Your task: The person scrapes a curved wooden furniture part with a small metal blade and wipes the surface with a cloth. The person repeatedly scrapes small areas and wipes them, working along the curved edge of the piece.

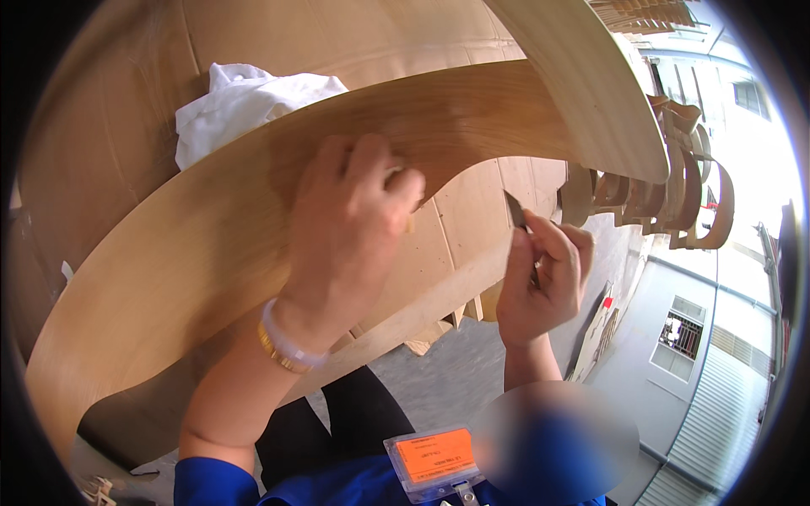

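Note:
A large curved piece of bent plywood (202,219) sweeps across the view, with its right end turning up into a pale upright part. My left hand (359,211) rests against its middle, fingers curled. A bit of something pale yellow shows at the fingers; its kind is hidden. To the right, apart from the wood, my right hand (548,278) pinches a small knife (515,211) with a dark, pointed blade tilted up and left. The rest of the knife is mostly covered by the fingers.
Brown cardboard (110,110) lies beneath the wood, with a crumpled white cloth (245,105) behind it. More bent wooden parts (692,185) stand stacked at the right. An orange badge (434,460) hangs at my front. Grey floor (430,367) shows below the work surface.

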### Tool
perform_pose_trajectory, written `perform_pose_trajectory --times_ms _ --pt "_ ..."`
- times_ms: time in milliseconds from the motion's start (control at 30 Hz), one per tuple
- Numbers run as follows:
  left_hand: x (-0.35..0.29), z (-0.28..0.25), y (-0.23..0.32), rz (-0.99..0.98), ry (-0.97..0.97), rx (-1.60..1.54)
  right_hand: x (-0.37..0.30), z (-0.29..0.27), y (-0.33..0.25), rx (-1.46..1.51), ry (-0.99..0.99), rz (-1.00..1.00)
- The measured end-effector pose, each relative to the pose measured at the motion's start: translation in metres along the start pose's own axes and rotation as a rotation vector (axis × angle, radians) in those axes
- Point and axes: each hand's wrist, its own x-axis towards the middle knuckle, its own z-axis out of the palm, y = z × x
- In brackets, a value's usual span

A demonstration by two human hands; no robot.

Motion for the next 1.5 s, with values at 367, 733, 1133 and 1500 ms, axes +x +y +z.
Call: perform_pose_trajectory --times_ms 367,733,1133,1500 --pt "0.009 0.011 0.006 0.016 -0.005 -0.091 0.006 0.029 -0.008 -0.171 0.138 -0.12" --pt "-0.049 -0.108 -0.043 -0.383 0.114 -0.339 0.019 0.037 0.013 -0.43 0.057 -0.539" --pt "-0.057 -0.126 -0.049 -0.431 0.065 -0.465 0.018 0.038 0.019 -0.414 0.048 -0.634" --pt "-0.048 -0.117 -0.044 -0.406 0.062 -0.493 0.017 0.034 0.027 -0.411 0.031 -0.727"
